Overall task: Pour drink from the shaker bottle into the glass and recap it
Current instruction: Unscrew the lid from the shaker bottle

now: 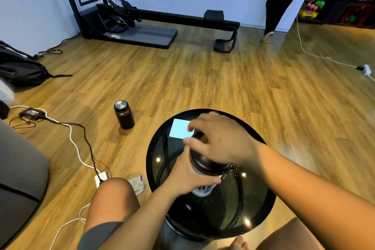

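Observation:
A shaker bottle (pixel 205 187) with a white printed body and a dark upper part stands on a round black glass table (pixel 160 189). My left hand (pixel 186 174) wraps around its body from the left. My right hand (pixel 219 142) sits on top, fingers closed over the black lid (pixel 205 161). Behind the bottle, just under my right wrist, a sliver of clear glass (pixel 233 169) shows; most of it is hidden by my right hand.
A dark flask with a metal cap (pixel 123 114) stands on the wooden floor left of the table. Cables and a power adapter (pixel 32 112) lie at the left. A person (pixel 282 0) stands at the back right near white cabinets. Exercise equipment (pixel 129 20) fills the back.

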